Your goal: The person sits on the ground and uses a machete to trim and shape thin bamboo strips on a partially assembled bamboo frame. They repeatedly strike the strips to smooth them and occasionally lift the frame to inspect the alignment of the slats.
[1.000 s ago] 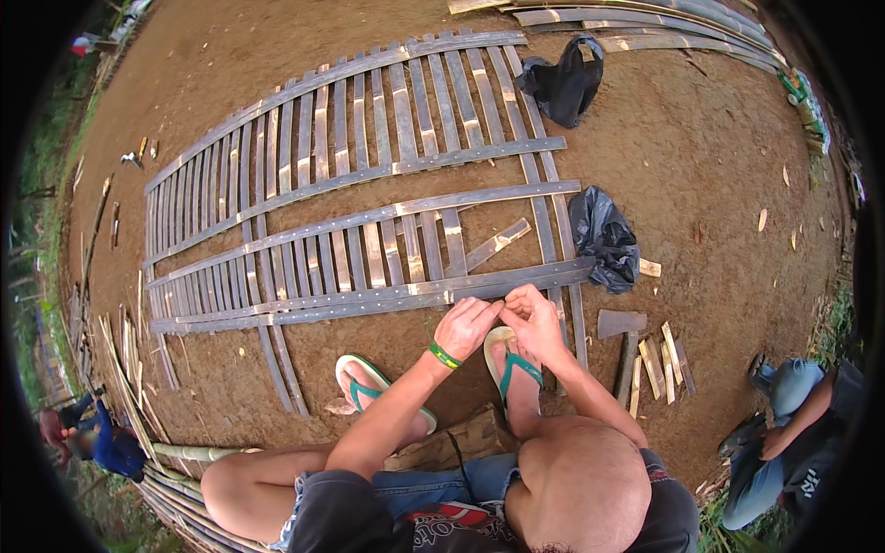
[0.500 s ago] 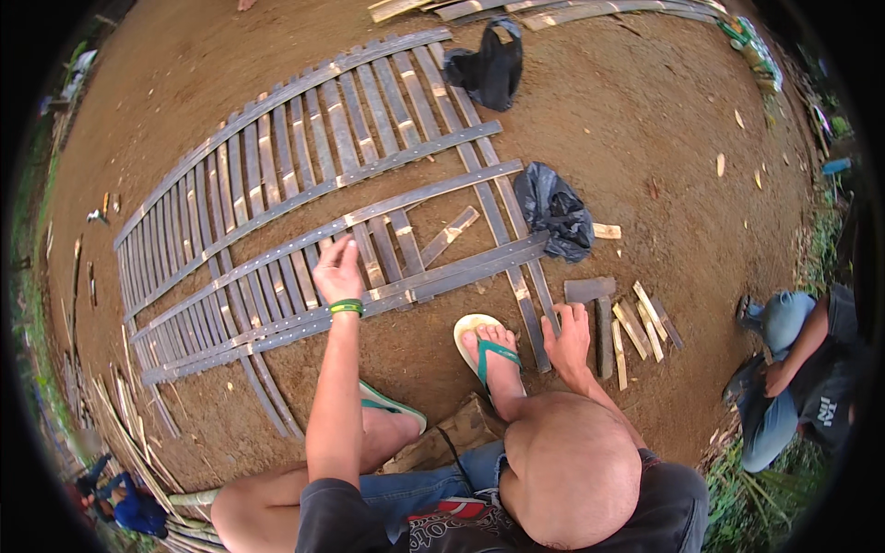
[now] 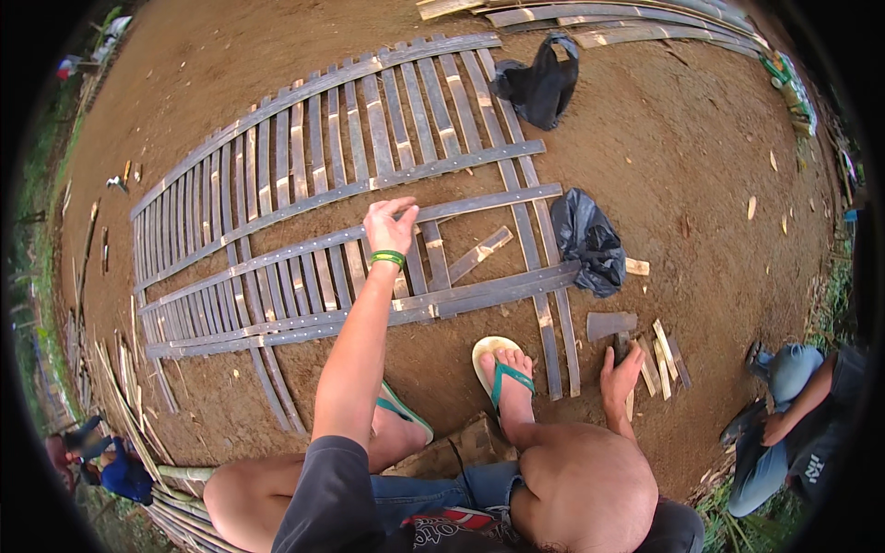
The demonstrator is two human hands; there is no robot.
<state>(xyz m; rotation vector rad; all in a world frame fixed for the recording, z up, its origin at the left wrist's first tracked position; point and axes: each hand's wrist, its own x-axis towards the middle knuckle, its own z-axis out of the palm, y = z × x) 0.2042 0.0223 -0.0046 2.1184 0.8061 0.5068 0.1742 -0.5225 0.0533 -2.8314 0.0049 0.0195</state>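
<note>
Now stretching the left hand [image 3: 392, 229] well out over the frame [image 3: 433, 168], overlapping the middle rail [image 3: 498, 203] from this angle. Bending its fingers a bit, with the thumb near the forefinger, but not managing to tell if pinching anything tiny. Half a second ago, hovering with that same hand nearer, over the short slats [image 3: 309, 281], and a second ago bringing both hands together at the near rail [image 3: 489, 293]. So definitely reaching farther now.

Also moving the right hand [image 3: 622, 376] off to the side. Was placing it by the end of a cross strip [image 3: 546, 341] half a second back, now putting it right at the dark handle of the tool [image 3: 610, 324]. Spreading thumb and fingers around there, but honestly not being able to tell if gripping or just touching. Partly hiding that forearm behind the bent knee [image 3: 590, 475].

Still seeing the tool lying on the dirt [image 3: 687, 138], right of the frame, just beside some wood bits [image 3: 664, 348]. Still finding the frame flat on the dirt too, ahead of the sandals [image 3: 502, 378], with a loose slat [image 3: 481, 255] slanting inside and a black bag [image 3: 590, 244] at the near right end. Viewing everything a little further right than half a second ago.
</note>
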